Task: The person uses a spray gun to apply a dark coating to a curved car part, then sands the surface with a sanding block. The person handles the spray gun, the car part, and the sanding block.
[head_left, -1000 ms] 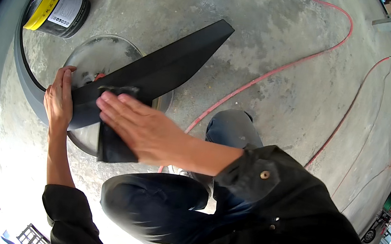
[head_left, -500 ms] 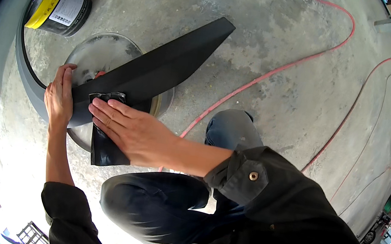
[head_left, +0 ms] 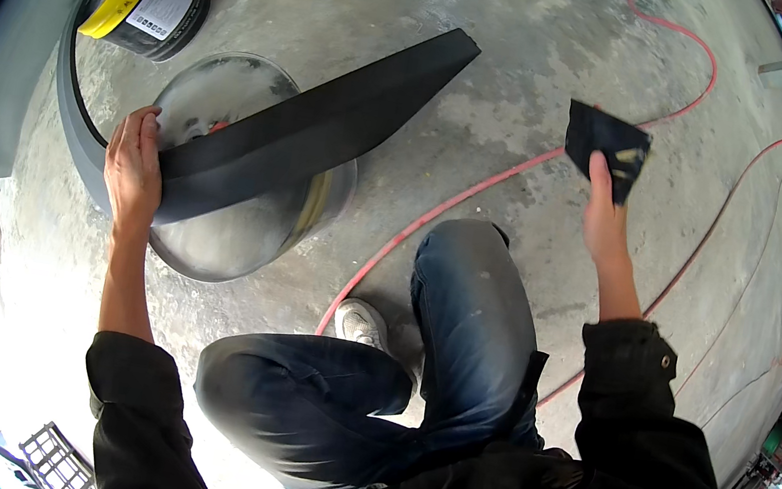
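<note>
Your left hand (head_left: 132, 165) grips the dark curved panel (head_left: 327, 129), fingers bent over it; panel lies across a round stand (head_left: 218, 254). Your right hand (head_left: 604, 216) pinches a black sheet (head_left: 595, 133), well apart.

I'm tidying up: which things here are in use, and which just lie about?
In use:
black strip, left hand on it
black sheet, in the right hand
drum, under the strip

Apparently just lying about:
bucket, beyond the drum
red hose, untouched
</note>
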### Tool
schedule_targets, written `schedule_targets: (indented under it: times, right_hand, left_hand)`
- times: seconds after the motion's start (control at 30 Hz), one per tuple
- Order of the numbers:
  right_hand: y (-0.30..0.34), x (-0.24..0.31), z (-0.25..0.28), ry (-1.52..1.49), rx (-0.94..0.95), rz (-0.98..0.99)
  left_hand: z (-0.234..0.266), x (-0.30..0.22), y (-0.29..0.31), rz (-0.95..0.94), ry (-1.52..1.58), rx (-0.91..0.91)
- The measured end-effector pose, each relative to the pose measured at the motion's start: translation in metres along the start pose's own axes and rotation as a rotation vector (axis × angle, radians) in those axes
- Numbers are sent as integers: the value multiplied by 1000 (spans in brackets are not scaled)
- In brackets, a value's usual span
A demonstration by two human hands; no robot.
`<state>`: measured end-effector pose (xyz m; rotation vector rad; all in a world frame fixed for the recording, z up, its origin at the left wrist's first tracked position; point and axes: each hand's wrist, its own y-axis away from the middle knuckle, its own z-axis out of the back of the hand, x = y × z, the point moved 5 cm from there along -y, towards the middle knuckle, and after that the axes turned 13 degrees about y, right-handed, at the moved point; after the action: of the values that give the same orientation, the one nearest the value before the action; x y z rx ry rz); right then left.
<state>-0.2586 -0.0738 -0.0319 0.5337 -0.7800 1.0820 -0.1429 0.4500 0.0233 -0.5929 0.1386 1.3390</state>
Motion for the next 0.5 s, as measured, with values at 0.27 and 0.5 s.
schedule_targets:
  times: [0.27, 0.5]
  right_hand:
    - [43, -55, 13, -356, -93, -154]
    - [47, -15, -8, -445, 1, -25]
  left_hand:
    - [-39, -152, 62, -429, 208, 359]
    - [-81, -183, 71, -495, 173, 478]
